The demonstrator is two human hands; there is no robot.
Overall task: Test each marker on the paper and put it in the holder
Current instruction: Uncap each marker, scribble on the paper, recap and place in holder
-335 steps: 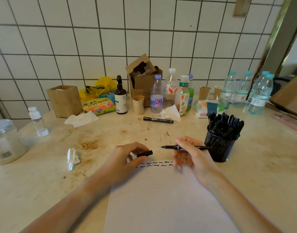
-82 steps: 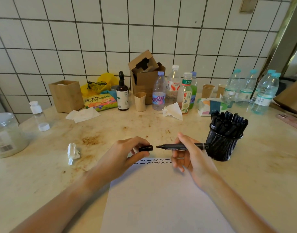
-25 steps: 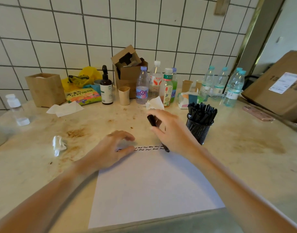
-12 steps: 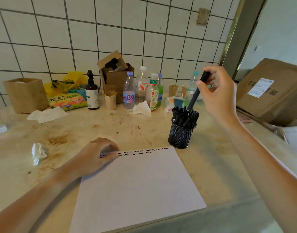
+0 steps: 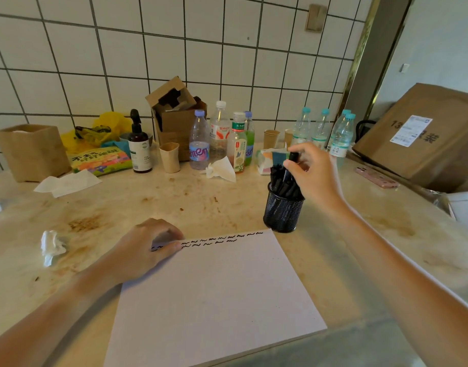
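A pale, stone-like tabletop (image 5: 206,205) with brown stains carries everything. On it lies a large, smooth white sheet of paper (image 5: 214,295), its far edge marked with two rows of short black squiggles (image 5: 222,239). Near the paper's far right corner stands the holder (image 5: 282,213), a round black wire-mesh cup packed with black markers that stand upright with their caps up.

The right hand (image 5: 313,173) hangs over the holder's mouth with the wrist bent and the palm turned down; its fingers (image 5: 293,165) curl round the top of a slim black capped marker (image 5: 291,165), whose lower end is down among the others in the cup. The left hand (image 5: 145,247) rests on the paper's far left corner, knuckles up, its fingers loosely bent and holding nothing, the fingertips pressing on the sheet beside the squiggles. A crumpled white tissue (image 5: 51,246) lies to its left.
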